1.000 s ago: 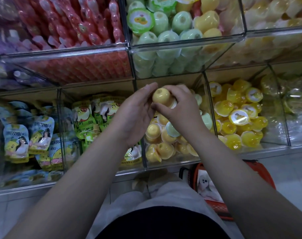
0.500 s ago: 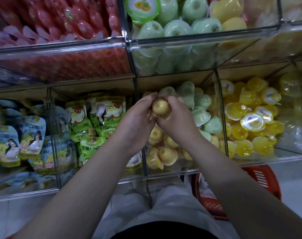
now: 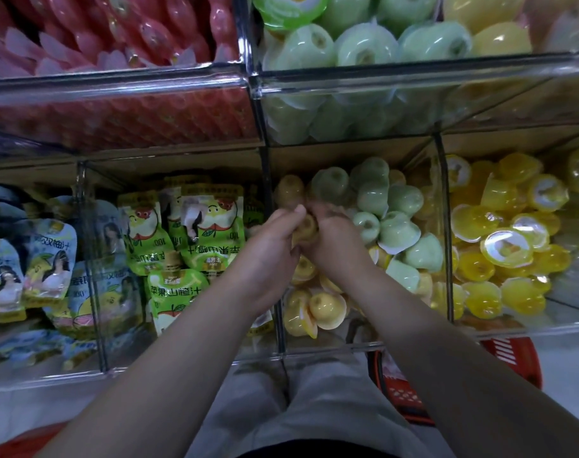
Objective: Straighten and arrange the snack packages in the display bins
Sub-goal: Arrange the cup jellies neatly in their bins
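A pale yellow jelly cup (image 3: 306, 228) sits between both my hands, over the middle lower bin (image 3: 314, 348). My left hand (image 3: 268, 252) pinches it from the left with curled fingers. My right hand (image 3: 334, 242) grips it from the right and hides most of it. The bin below holds more pale yellow cups (image 3: 324, 307) at the front and green cups (image 3: 390, 206) at the back right.
Clear acrylic bins stand in two rows. Green juice pouches (image 3: 195, 233) and blue ones (image 3: 47, 259) fill the left bins, bright yellow cups (image 3: 499, 246) the right bin. Upper bins hold red packets (image 3: 116, 31) and green cups (image 3: 364, 47). A red basket (image 3: 512, 355) sits on the floor.
Both hands have carried the yellow cup down and deeper into the middle bin. The camera has moved closer to the bins.
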Tool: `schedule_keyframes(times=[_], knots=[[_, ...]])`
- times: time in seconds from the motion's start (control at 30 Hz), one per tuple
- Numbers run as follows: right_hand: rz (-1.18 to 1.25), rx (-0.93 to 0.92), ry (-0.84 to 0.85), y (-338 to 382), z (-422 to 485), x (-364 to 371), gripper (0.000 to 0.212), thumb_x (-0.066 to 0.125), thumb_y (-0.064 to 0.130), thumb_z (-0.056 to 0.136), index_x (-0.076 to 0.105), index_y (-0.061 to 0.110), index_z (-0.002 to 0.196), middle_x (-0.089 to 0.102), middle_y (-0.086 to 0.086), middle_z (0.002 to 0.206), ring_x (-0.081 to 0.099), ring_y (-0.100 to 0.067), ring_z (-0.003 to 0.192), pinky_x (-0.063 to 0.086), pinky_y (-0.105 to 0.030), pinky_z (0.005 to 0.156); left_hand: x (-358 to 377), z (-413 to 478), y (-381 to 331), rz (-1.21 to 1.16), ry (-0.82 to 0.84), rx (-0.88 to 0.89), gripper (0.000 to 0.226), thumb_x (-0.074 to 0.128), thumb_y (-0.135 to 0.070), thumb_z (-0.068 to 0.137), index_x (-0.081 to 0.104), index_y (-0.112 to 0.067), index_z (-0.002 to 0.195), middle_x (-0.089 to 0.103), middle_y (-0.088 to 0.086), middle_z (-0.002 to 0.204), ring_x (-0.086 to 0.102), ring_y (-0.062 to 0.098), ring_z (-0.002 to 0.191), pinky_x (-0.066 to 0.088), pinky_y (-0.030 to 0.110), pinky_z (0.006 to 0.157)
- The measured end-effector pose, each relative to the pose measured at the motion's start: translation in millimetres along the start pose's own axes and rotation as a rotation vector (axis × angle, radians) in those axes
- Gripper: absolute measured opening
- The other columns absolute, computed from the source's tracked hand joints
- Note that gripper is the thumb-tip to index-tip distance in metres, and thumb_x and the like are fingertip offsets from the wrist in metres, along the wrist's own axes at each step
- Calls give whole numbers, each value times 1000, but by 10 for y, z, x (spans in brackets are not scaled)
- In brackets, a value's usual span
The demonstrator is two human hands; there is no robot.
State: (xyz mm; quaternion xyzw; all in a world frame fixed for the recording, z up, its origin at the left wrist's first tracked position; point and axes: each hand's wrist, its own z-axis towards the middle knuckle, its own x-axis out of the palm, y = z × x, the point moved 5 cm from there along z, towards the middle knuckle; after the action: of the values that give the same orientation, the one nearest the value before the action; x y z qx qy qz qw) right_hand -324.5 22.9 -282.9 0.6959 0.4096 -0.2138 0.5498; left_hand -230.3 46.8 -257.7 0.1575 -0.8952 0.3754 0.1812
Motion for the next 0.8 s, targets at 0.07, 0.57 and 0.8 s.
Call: schedule_keyframes(times=[0.07, 0.57, 0.8], knots=[[-4, -3, -2, -2, 32, 30, 54, 72, 9, 76, 58, 8, 128, 60, -18, 121, 51, -36, 114, 36, -33, 94, -17, 26, 26, -14, 8, -9, 35, 41, -21, 101, 51, -6, 131, 61, 11, 126, 56, 17, 119, 36, 31, 110], [391, 64, -186, 123, -147, -183, 46, 70, 25, 85, 60, 15, 129, 65, 0, 124, 59, -14, 116, 48, -35, 101, -73, -108, -83, 58, 28, 25, 42, 38, -31, 103, 47, -13, 140, 56, 4, 140, 45, 16, 135, 22, 44, 121], [662, 160, -207, 277, -397, -320, 39, 64, 18, 93, 58, 14, 132, 62, 1, 129, 57, -7, 121, 45, -27, 106, 17, -360, -150, 36, 49, 66, 32, 33, -30, 105, 57, -19, 123, 56, -1, 140, 34, 18, 144, 15, 42, 123]])
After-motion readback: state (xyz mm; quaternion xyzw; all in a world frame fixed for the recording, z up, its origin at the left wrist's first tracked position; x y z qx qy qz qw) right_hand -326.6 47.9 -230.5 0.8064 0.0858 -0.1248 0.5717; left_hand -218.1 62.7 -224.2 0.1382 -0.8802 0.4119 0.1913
